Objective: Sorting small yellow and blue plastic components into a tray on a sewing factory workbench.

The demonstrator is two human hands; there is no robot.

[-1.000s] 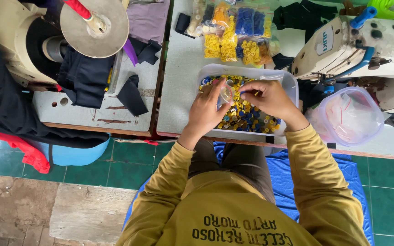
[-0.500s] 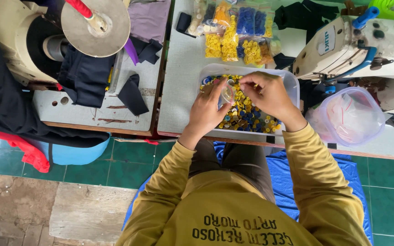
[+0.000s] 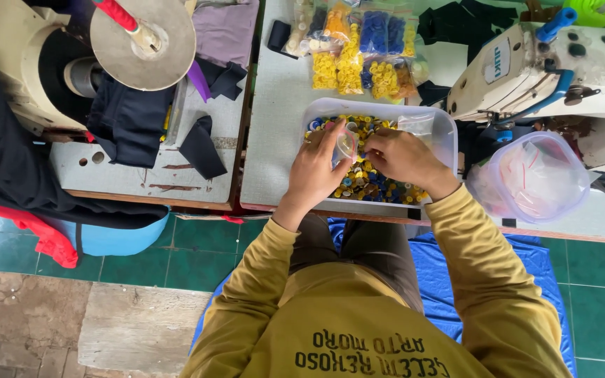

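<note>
On the grey table (image 3: 274,140), both hands pinch a small clear bag (image 3: 346,145) over a button tray (image 3: 444,133).

Two hands, the left hand (image 3: 316,171) and the right hand (image 3: 402,157), are over one clear tray (image 3: 444,129) of yellow and blue buttons too many to count. One small clear bag (image 3: 345,145) sits between them. One clear tub (image 3: 537,178) and two sewing machines, one cream (image 3: 19,63) and one white (image 3: 547,66), stand on the surface (image 3: 274,133).

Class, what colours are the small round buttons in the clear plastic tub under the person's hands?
Mostly yellow and blue small round buttons, seen in the head view.
</note>
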